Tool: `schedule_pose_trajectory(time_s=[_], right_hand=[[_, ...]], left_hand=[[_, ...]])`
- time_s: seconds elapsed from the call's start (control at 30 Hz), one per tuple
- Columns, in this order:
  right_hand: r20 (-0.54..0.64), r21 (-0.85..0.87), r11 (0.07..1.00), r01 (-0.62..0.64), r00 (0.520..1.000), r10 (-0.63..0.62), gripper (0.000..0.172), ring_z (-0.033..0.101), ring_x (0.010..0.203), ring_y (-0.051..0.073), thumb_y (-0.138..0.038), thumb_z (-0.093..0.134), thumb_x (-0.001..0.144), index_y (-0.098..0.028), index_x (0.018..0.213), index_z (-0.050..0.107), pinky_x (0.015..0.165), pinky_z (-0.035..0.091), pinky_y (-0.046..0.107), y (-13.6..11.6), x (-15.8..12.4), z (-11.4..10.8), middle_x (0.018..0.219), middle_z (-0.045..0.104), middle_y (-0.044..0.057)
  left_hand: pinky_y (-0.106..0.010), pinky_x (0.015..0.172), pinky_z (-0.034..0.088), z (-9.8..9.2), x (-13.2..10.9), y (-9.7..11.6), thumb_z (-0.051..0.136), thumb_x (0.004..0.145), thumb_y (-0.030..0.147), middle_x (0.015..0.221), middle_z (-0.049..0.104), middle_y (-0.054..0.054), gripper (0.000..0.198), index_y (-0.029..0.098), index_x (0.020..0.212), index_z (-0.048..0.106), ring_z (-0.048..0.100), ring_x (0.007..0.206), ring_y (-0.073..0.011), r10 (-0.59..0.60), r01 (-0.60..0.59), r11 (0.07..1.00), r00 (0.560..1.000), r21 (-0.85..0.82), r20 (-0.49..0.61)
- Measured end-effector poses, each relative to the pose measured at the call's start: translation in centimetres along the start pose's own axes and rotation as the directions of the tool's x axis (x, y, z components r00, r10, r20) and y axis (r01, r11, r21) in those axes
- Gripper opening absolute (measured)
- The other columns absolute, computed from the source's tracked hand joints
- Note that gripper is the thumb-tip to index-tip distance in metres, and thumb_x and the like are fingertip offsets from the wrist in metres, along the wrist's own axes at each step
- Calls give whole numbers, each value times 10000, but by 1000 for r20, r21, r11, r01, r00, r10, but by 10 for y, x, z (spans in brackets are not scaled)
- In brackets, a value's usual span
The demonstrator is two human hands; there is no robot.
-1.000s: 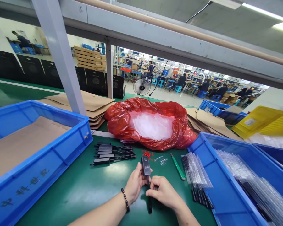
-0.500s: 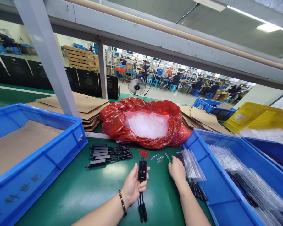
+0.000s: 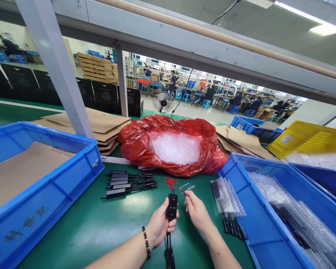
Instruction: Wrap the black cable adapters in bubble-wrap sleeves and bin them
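In my left hand (image 3: 159,225) is a small black box-shaped electronic module (image 3: 172,206), held upright, with two white marks on its front. Its black cables (image 3: 169,254) hang below my palm and end in connectors. To the right, the fingers of my right hand (image 3: 196,211) are pinched together beside some small clear strips (image 3: 189,186). What sits between those fingertips is too small to make out. Just beyond the module lies a little heap of tiny red rings (image 3: 170,182). Several similar black modules with cables (image 3: 119,185) rest in a row to the left.
A red plastic bag (image 3: 140,149) full of white translucent sheets (image 3: 175,148) stands at the back. Blue crates flank me, left (image 3: 96,158) and right (image 3: 240,209). Bubble-wrapped modules (image 3: 229,198) lean by the right crate. Brown cardboard sheets (image 3: 106,125) lie behind.
My right hand has moved left from beside the bubble wrap to the clear strips. The green pen-like tool at its fingers no longer shows. The module has shifted slightly right and down.
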State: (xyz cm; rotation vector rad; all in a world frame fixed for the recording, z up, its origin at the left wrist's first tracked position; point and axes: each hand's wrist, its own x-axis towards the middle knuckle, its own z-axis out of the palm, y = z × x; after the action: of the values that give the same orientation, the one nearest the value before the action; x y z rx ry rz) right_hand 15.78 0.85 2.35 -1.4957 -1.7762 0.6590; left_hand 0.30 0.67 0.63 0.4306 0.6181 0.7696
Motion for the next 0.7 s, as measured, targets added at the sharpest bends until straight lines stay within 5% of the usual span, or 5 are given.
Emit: schedule_pose_trajectory(time_s=[0.13, 0.3, 0.7], right_hand=[[-55, -215, 966, 142, 986, -158, 290, 587, 709, 143, -291, 275, 913, -191, 901, 547, 647, 460, 248, -7, -3, 5, 804, 615, 45], [-66, -354, 921, 161, 978, -196, 341, 571, 639, 124, -302, 255, 929, -189, 815, 556, 593, 429, 219, -6, -3, 9, 740, 601, 31], [-46, -326, 939, 108, 991, -130, 360, 537, 621, 127, -326, 243, 929, -194, 739, 519, 588, 392, 220, -6, -3, 11, 700, 565, 19]], left_hand=[[-206, 414, 145, 0, 0, -1, 426, 766, 618, 663, 535, 1, 470, 160, 851, 490, 319, 376, -38, 14, -14, 1000, 1000, 19, -6], [-209, 420, 164, 2, -1, -2, 459, 744, 623, 690, 534, -4, 483, 145, 790, 507, 330, 388, -34, 19, -18, 999, 999, 49, -28], [-216, 422, 182, 1, 1, -3, 477, 737, 614, 698, 525, -3, 477, 140, 774, 511, 334, 398, -36, 36, -34, 997, 999, 69, -29]])
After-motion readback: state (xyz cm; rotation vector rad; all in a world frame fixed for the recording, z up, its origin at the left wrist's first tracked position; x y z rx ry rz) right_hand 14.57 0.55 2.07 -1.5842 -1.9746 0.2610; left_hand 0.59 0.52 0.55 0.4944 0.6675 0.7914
